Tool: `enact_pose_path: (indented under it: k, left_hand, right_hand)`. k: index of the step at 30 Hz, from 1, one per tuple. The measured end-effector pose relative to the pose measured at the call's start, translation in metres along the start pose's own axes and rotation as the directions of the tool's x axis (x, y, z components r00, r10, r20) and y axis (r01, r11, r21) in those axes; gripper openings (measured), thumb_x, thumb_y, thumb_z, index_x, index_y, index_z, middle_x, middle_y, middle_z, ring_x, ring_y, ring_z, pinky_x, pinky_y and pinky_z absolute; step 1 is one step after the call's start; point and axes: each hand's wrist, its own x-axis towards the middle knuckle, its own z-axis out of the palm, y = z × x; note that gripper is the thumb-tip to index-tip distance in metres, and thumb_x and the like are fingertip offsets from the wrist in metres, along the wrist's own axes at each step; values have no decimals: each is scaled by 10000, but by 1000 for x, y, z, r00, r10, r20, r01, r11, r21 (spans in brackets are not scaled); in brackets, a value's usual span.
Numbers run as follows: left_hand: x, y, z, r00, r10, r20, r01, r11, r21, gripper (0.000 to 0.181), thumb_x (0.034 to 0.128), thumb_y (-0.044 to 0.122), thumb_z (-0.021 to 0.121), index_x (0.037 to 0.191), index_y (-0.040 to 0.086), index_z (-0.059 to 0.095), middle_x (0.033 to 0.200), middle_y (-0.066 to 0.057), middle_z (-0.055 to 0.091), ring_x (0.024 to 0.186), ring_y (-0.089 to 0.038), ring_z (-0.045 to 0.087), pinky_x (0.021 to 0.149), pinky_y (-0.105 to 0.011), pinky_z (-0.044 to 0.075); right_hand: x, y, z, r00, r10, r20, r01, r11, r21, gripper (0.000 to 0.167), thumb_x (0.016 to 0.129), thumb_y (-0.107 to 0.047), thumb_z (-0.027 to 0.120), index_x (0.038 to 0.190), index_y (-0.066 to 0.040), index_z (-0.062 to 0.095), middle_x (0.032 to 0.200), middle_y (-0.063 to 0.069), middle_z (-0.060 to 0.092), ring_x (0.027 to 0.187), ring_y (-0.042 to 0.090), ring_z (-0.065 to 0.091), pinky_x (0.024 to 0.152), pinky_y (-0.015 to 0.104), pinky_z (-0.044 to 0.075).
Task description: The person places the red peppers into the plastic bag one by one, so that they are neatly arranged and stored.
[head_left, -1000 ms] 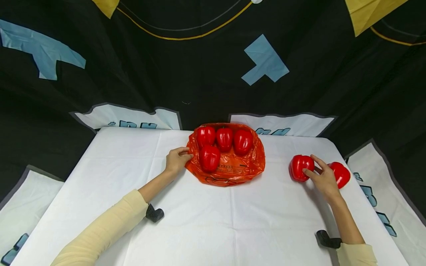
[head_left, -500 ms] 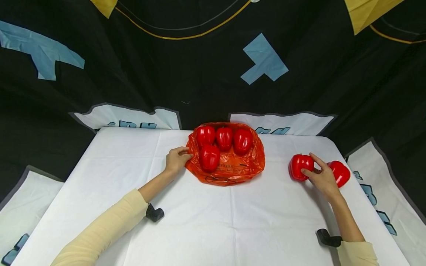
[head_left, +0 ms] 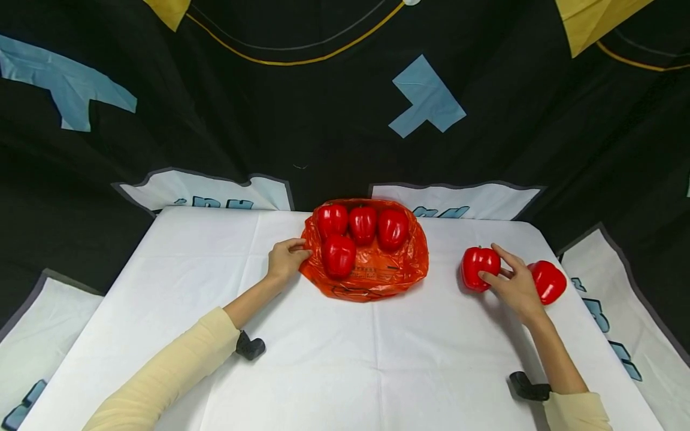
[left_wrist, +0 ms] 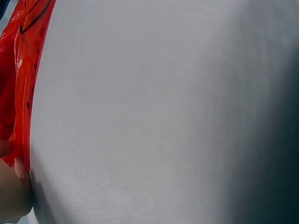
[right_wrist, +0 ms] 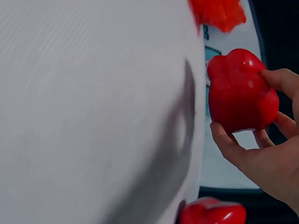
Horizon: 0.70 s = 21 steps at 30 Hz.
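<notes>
The right hand (head_left: 514,287) has its thumb and fingers clamped on a red pepper (head_left: 478,268), near the right side of the desk (head_left: 323,359). In the right wrist view the thumb and fingers sit on different sides of it, and the pepper seems to be just clear of the surface (its shadow falls on the white cloth (right_wrist: 93,102) nearby). Behind that hand, towards the right edge, a second pepper (head_left: 550,282) lies on the desk, partly hidden by the hand in the head view.

The left hand (head_left: 287,260) pinches the left rim of an orange bag (head_left: 383,272), thumb and fingers together on the thin plastic. The bag sits spread open at the far middle of the desk, well apart from the held pepper. In it are four peppers: three in a row along the back, left (head_left: 332,220), middle (head_left: 363,225) and right (head_left: 393,230), and one (head_left: 339,257) in front of the left one. Dark printing shows on the bag's near part.

Both arms wear cream sleeves (head_left: 167,365), with a black device (head_left: 250,346) at each wrist. Beyond the desk hangs a black backdrop (head_left: 242,120) with blue, yellow and white shapes.
</notes>
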Motion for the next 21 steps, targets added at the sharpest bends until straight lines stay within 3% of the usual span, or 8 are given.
enact_pose_path:
  k: [11,21]
  left_hand:
    - [0,0,0,1000,12,5,-12,1000,0,358,908,53,713,1243,-59,658,1100,-213,690,1043,-314,645,825,-268,549]
    - [0,0,1,1000,14,-3,-14,1000,5,351,908,46,711,1237,-64,660,1093,-216,692,1035,-312,650,804,-236,549]
  right_hand:
    - [2,-35,21,990,-142,-18,142,990,19,769,879,-88,744,1547,-96,363,1522,223,313,1312,467,353,733,149,508]
    - [6,-61,53,966,-253,44,253,967,21,711,862,-102,763,1502,-98,452,1493,163,397,1319,368,389,817,157,493]
